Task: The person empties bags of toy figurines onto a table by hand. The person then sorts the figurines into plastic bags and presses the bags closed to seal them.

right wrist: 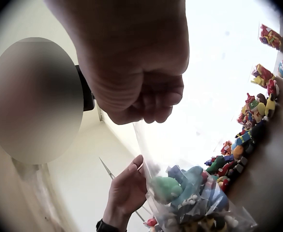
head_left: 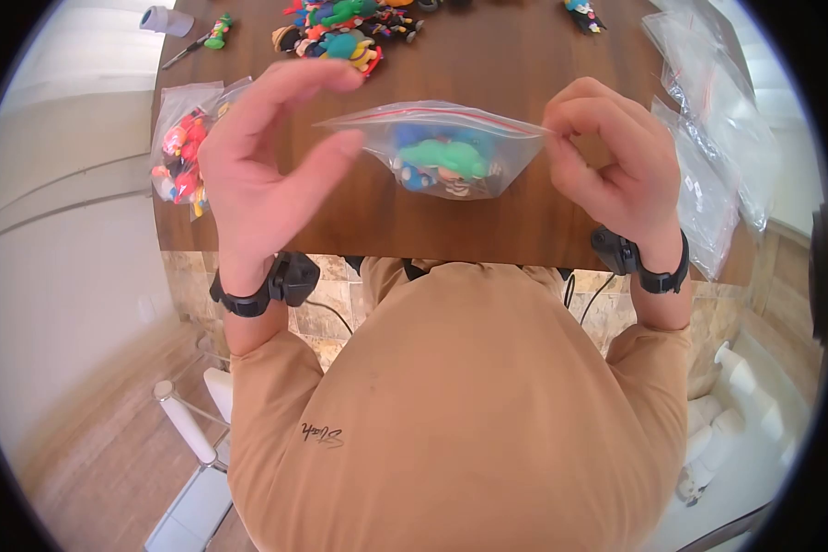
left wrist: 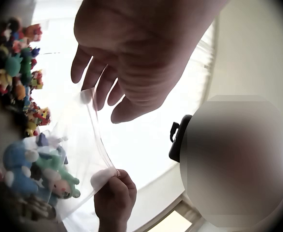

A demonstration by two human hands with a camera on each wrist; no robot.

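A clear zip bag (head_left: 451, 184) with a red-lined top edge holds blue and green toy figures (head_left: 446, 158); it hangs above the table near its front edge. The right hand (head_left: 616, 156) pinches the bag's right top corner between thumb and curled fingers. Beside the left top corner is the left hand (head_left: 271, 156), thumb and fingers apart and gripping nothing. In the left wrist view the left hand (left wrist: 132, 63) has its fingers extended by the bag's upper corner; whether they touch it cannot be told. The right wrist view shows the right hand (right wrist: 141, 92) with curled fingers above the bag (right wrist: 204, 208).
Colourful figures (head_left: 340, 46) are piled at the table's back. A filled bag (head_left: 182, 152) lies at the left, with a green figure (head_left: 218, 32) and a pale roll (head_left: 166, 20) behind. Empty clear bags (head_left: 704, 175) lie at the right; one figure (head_left: 584, 16) is at the back right.
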